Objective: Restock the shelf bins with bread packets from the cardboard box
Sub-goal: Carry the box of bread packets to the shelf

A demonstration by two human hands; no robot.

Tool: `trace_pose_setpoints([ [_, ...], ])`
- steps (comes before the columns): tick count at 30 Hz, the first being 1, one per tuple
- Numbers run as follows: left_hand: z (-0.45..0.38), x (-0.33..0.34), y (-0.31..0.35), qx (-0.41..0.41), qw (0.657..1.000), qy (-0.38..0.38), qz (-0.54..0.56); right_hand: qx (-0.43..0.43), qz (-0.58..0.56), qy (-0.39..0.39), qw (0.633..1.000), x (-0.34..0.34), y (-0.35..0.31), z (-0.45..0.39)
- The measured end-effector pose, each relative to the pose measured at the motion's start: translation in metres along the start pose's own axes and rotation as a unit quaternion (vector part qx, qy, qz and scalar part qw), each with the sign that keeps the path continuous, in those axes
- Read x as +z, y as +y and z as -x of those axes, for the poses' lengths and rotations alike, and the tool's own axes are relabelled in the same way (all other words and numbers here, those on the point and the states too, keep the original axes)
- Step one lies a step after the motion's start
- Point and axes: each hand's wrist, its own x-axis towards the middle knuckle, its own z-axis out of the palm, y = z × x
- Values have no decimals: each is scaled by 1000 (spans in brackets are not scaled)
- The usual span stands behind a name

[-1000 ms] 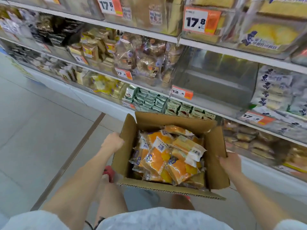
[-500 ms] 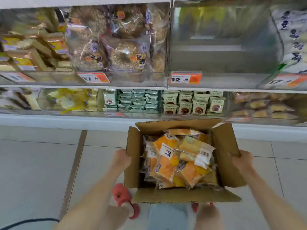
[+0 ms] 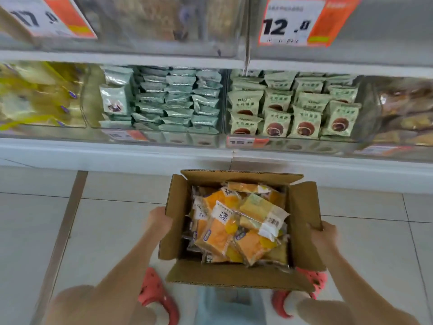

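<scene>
Hands held the cardboard box from both sides in the head view. The left hand gripped the left flap at nine o'clock of the box; the right hand curled over the right flap's corner at three o'clock. Bread packets in orange and yellow wrap filled the box, none taken out yet. Compared with a second earlier, the box had come down low, close to the floor tiles and just ahead of the red clogs, and the view had squared up to the shelf at twelve o'clock, under the 12.8 price tag. By my judgement the box was about to be set down, so unpacking could begin next.
</scene>
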Motion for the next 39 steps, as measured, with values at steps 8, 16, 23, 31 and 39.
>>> trace_pose_setpoints([
  [8, -55, 61, -4, 44, 998, 45, 6, -14, -14, 18, 1000, 44, 32, -59],
  [16, -109, 75, 0, 120, 988, 101, 13, -83, 61, -14, 995, 44, 17, -109],
  [23, -112, 90, -5, 185, 967, 173, -7, -154, 123, 15, 980, 64, 16, -116],
  [31, -62, 104, 6, 247, 956, 121, -102, -274, 117, 42, 954, 70, 48, -61],
  [39, -23, 123, 45, 249, 925, 218, -190, -367, 113, 49, 922, 75, 72, -35],
])
